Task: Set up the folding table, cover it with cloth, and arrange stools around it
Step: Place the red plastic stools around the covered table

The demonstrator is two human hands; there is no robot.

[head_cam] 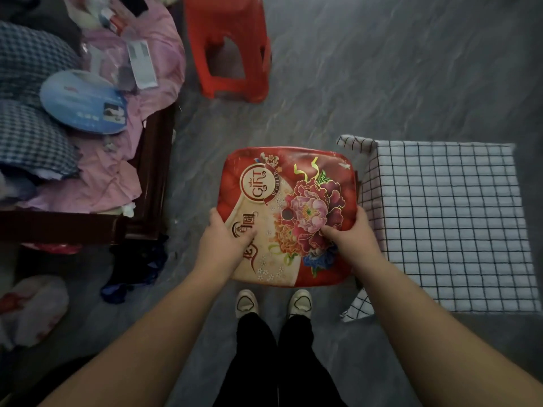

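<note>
The stools are now the step: the bench already wears its checked cloth. The left hand and right hand hold the flowered stool just beside the bench, fingers wrapped on its seat edges. Next I would lower it level; the red stool, well apart from the bench, waits

One wide-angle camera worn on the head looks steeply down at the floor, with the wearer's own shoes at 6 o'clock. The printed stool fills the centre, close under the lens. The cloth-covered desk lies at 3 o'clock and a bed at 9 to 10. A red stool stands farther off at 12.
</note>
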